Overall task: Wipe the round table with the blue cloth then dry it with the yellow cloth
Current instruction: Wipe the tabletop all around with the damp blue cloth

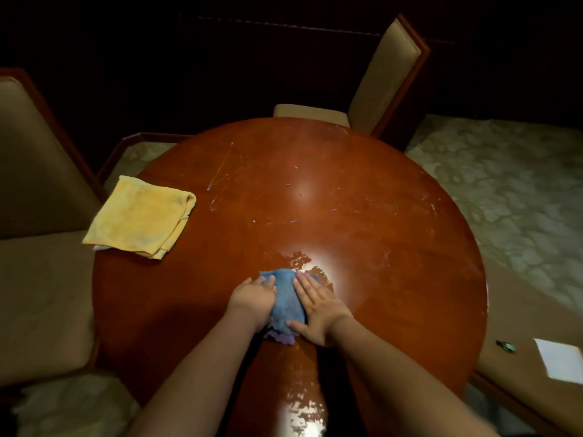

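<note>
We see a round table point(362, 216) of glossy reddish-brown wood, its top faintly scratched and streaked wet near the front edge. A crumpled blue cloth point(285, 302) lies bunched on the near centre of the table, among the wet streaks. A yellow cloth point(138, 212), folded into a rough square, rests flat at the table's left rim, one corner overhanging.

No legible text, labels, brands or numbers anywhere in view.
</note>
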The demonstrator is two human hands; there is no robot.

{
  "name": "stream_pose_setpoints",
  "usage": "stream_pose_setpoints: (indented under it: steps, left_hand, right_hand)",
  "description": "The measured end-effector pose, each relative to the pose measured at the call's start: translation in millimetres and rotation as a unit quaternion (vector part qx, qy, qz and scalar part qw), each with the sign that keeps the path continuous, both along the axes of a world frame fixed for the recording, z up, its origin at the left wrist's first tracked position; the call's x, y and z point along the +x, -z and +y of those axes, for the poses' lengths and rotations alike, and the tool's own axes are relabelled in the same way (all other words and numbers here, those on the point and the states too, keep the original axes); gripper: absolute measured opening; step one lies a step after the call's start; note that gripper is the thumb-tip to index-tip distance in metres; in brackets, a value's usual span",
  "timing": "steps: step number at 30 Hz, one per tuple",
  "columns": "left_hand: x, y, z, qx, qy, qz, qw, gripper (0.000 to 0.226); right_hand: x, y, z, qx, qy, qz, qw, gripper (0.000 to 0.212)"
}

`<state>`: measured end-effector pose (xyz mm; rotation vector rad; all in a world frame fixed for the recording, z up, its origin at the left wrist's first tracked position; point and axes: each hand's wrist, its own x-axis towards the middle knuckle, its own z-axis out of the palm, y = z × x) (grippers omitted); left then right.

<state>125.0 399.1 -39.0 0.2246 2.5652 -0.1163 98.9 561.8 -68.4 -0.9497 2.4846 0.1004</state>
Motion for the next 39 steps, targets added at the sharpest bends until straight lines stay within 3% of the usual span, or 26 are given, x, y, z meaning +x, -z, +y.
stream_pose_setpoints:
  steps: [4, 9, 15, 19, 21, 25, 34, 39]
  left_hand:
    - [-7, 0, -4, 0.014, -0.011, 0.011, 1.000, 0.067]
    - [7, -8, 6, 0.028, -0.026, 0.031, 0.999, 0.064]
    - [65, -15, 63, 0.030, -0.060, 0.025, 0.997, 0.066]
    - [90, -15, 103, 0.013, -0.090, 0.009, 0.996, 0.070]
    - [93, -14, 119, 0.001, -0.107, 0.005, 0.994, 0.071]
    - [88, -10, 138, -0.026, -0.133, -0.018, 0.991, 0.075]
    - [49, -6, 142, -0.053, -0.118, -0.046, 0.991, 0.079]
    - [0, 3, 127, -0.035, -0.093, -0.037, 0.994, 0.069]
  right_hand:
    - [-14, 7, -5, -0.010, 0.005, 0.011, 1.000, 0.110]
    - [-1, 0, 10, -0.005, 0.000, -0.007, 1.000, 0.089]
    - [26, -3, 64, 0.001, -0.082, 0.000, 0.997, 0.090]
    - [40, 0, 98, -0.010, -0.114, -0.019, 0.993, 0.112]
    - [40, 0, 111, -0.020, -0.121, -0.021, 0.992, 0.113]
    - [33, -5, 124, -0.024, -0.140, -0.024, 0.990, 0.093]
    - [11, -13, 129, -0.047, -0.103, -0.040, 0.993, 0.094]
    - [-23, -13, 114, -0.041, -0.061, -0.055, 0.996, 0.095]
